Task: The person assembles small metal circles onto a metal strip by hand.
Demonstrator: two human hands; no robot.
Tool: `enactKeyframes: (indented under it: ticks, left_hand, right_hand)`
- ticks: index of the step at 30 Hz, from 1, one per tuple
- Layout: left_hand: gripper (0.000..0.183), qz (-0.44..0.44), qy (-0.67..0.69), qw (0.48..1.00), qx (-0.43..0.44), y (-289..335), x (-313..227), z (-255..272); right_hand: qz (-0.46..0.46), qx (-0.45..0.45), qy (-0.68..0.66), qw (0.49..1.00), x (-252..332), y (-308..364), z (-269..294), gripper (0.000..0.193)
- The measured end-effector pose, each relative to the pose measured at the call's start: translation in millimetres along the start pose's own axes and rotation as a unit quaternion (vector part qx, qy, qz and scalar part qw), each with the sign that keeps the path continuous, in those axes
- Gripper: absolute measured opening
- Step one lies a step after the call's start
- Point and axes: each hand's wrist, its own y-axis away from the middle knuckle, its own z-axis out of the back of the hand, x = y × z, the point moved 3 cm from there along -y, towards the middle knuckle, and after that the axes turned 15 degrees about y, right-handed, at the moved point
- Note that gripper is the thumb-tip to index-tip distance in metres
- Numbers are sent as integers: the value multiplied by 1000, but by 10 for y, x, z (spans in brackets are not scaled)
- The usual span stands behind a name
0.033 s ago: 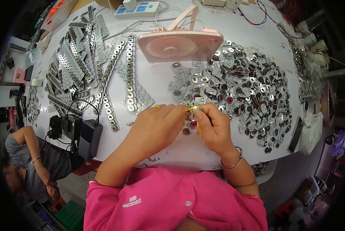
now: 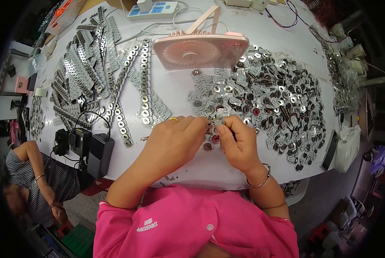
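Note:
My left hand [image 2: 173, 139] and my right hand [image 2: 240, 144] meet near the table's front edge, fingertips almost touching. Pinched between them is a small silvery metal part [image 2: 214, 122], mostly covered by the fingers. My right thumb presses on it from above; the left fingers are curled, and their tips are hard to see. Just below the fingertips lie small parts, one with a dark round disc [image 2: 208, 146]. A heap of similar small metal pieces with round discs [image 2: 282, 103] spreads beyond and to the right of my hands.
Long strips of joined metal pieces [image 2: 83, 69] cover the table's left side. A pink fan [image 2: 197, 51] stands ahead, before a power strip [image 2: 153, 10]. Black adapters and a dark box [image 2: 100, 155] sit at the front left edge. Another person's arm [image 2: 40, 172] is at the left.
A yellow-orange gleam at my fingertips and an orange strip below my right thumb no longer show. Both hands stay in nearly the same place.

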Motion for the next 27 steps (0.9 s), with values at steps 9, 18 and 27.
enactKeyframes:
  ticks: [9,18,27]
  left_hand:
    - [21,-27,-13,998,-48,-33,-24,-2]
    - [23,-77,-22,997,10,-37,-143,-168]
    - [29,110,8,993,36,-68,284,-209]
  right_hand:
    - [-89,14,-111,990,-46,-4,-14,23]
    - [-118,-60,-109,985,-66,-47,164,20]
    - [-31,-60,144,987,25,-80,598,12]
